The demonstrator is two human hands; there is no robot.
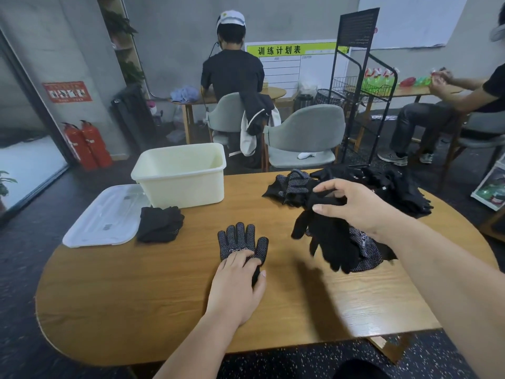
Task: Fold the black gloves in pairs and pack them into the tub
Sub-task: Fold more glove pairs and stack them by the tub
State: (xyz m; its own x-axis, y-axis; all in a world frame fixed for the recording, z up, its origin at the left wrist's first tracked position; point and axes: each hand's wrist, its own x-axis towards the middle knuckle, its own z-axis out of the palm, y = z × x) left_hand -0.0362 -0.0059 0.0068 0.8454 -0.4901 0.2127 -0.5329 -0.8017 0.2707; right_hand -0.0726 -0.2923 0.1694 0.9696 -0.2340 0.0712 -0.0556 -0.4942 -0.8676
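Note:
A black glove with white dots [240, 240] lies flat on the wooden table, fingers pointing away. My left hand [237, 285] presses down on its cuff, fingers spread. My right hand [355, 206] holds another black glove [330, 239] by its cuff in the air, the fingers hanging down. A folded pair of gloves [159, 224] rests in front of the cream tub [180, 176], which looks empty. A heap of loose black gloves [382, 187] lies at the table's far right.
The tub's clear lid [106, 214] lies left of the tub. Two grey chairs [306, 135] stand beyond the table. A person sits with their back to me, another sits at the far right. A black wire rack [355, 86] stands behind.

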